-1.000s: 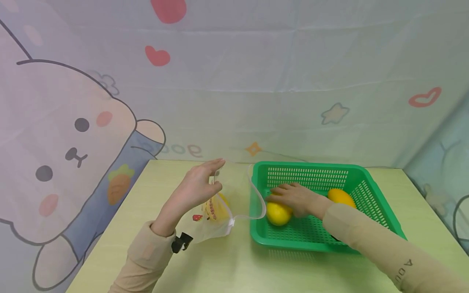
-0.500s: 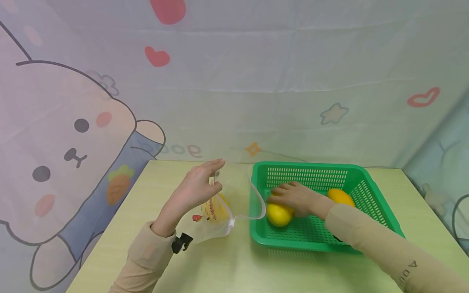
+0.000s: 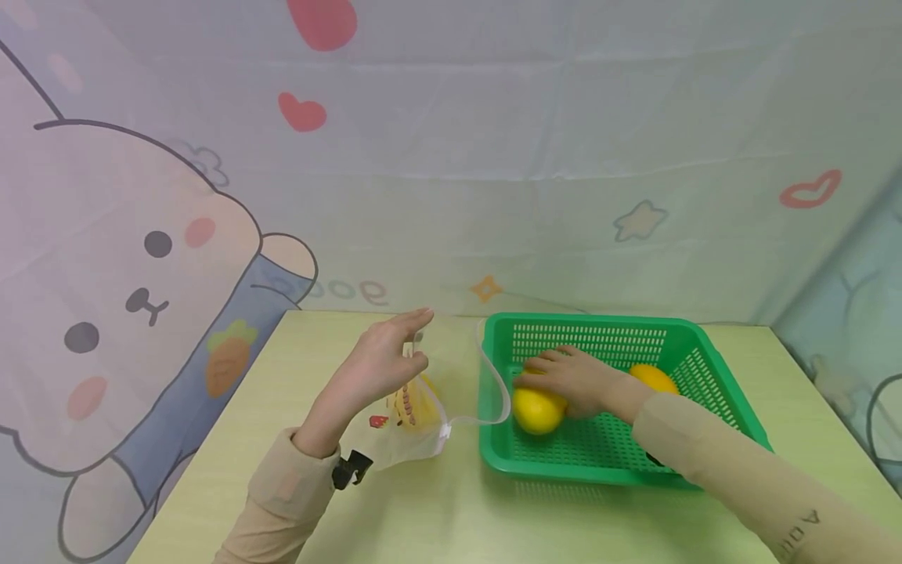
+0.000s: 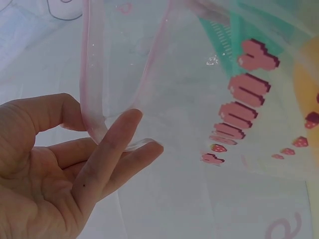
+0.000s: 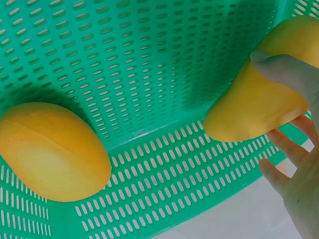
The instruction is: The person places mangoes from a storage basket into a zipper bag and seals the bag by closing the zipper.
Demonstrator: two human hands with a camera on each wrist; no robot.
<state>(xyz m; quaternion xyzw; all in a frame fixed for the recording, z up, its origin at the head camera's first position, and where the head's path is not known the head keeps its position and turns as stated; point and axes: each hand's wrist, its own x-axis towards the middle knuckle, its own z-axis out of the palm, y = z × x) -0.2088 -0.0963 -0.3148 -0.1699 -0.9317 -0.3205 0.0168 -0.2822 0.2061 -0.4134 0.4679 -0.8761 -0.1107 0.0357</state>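
Note:
My left hand [image 3: 380, 360] holds the rim of a clear plastic bag [image 4: 189, 94] with pink trim and printed pink letters. Through the bag's wall shows something yellow [image 3: 425, 399], its kind unclear. Inside a green slotted basket [image 3: 592, 471], my right hand [image 3: 579, 382] grips a yellow mango [image 3: 539, 411] at the basket's left end. The right wrist view shows the thumb on one side of this mango [image 5: 259, 94] and fingers at its other side. A second, more orange mango [image 5: 55, 152] lies at the basket's other end, partly behind my right arm in the head view.
The pale wooden table [image 3: 451, 517] carries the bag on the left and the basket on the right. The bag's loop handle [image 3: 502, 392] touches or overlaps the basket's left rim. Behind stands a printed cloth backdrop [image 3: 493, 157]. A dark cable [image 3: 874, 423] hangs at far right.
My right hand and the mango under it have shifted very slightly to the right within the basket. The left hand keeps its place at the bag.

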